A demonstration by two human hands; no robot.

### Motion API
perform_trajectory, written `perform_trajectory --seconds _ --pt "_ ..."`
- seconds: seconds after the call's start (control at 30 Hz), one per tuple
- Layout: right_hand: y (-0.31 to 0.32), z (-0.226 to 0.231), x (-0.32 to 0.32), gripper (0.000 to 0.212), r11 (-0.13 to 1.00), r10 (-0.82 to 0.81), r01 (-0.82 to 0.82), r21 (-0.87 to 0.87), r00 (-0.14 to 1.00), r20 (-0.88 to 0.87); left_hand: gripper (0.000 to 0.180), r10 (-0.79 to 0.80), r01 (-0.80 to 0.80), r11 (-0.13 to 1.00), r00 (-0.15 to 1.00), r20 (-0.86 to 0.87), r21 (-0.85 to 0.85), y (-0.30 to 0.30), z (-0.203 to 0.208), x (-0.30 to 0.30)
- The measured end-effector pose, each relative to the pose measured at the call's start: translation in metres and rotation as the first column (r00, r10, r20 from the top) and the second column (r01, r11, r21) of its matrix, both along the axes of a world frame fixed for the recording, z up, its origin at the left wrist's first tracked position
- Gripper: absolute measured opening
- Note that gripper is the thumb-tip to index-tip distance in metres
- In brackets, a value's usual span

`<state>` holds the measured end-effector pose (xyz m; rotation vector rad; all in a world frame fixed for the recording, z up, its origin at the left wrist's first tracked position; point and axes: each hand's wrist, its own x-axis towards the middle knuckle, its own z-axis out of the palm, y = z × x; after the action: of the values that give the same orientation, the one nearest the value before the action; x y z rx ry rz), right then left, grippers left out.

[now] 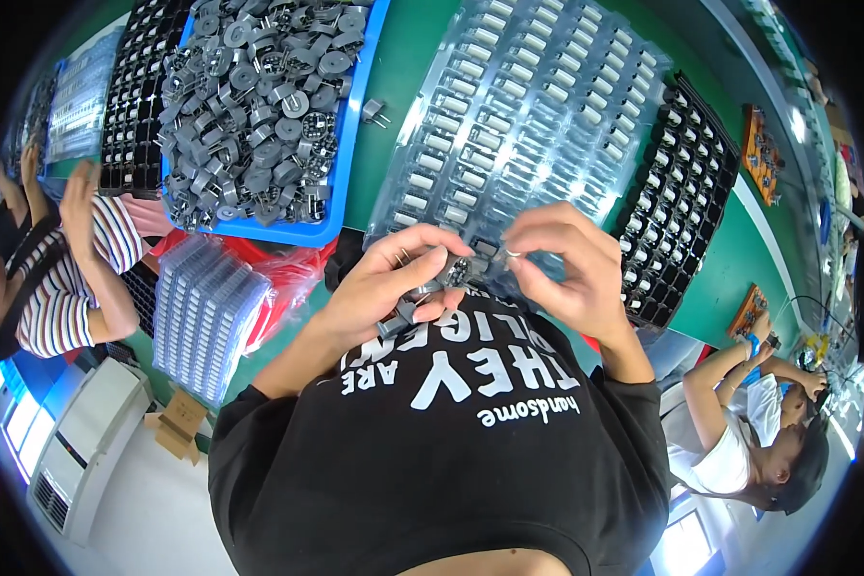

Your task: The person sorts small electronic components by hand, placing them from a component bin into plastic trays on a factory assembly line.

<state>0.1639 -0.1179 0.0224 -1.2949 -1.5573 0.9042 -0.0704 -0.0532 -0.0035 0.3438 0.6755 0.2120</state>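
My left hand is closed around several grey round plastic parts with metal pins. One of them, a grey part with its dark, detailed face showing, is held up at the fingertips. Close by on the right, my right hand pinches a small whitish piece between thumb and forefinger, too small to make out fully. Just beyond both hands lies a clear plastic tray with rows of white cylindrical parts in its pockets. Some of its pockets at the near right hold no white part.
A blue bin heaped with grey pinned parts stands at the far left, one loose grey part beside it. Black trays flank the work area. Stacked clear trays lie at left. Co-workers sit on both sides.
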Motion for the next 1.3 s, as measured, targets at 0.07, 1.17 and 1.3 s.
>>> perform_trajectory --seconds 0.07,1.17,1.3 --pt "0.000 0.004 -0.001 0.021 1.000 0.018 -0.018 -0.020 1.000 -0.009 0.032 -0.122 0.116 0.989 0.990 0.073 0.089 0.004 -0.002 -0.001" --pt "0.003 0.001 0.002 0.029 0.856 0.236 -0.372 0.359 0.899 0.369 0.024 -0.112 0.104 0.993 0.978 0.173 0.055 -0.002 0.002 0.008" --pt "0.002 0.001 0.004 0.030 0.850 0.244 -0.386 0.360 0.892 0.381 0.025 -0.125 0.116 0.992 0.974 0.188 0.059 -0.003 0.000 0.010"
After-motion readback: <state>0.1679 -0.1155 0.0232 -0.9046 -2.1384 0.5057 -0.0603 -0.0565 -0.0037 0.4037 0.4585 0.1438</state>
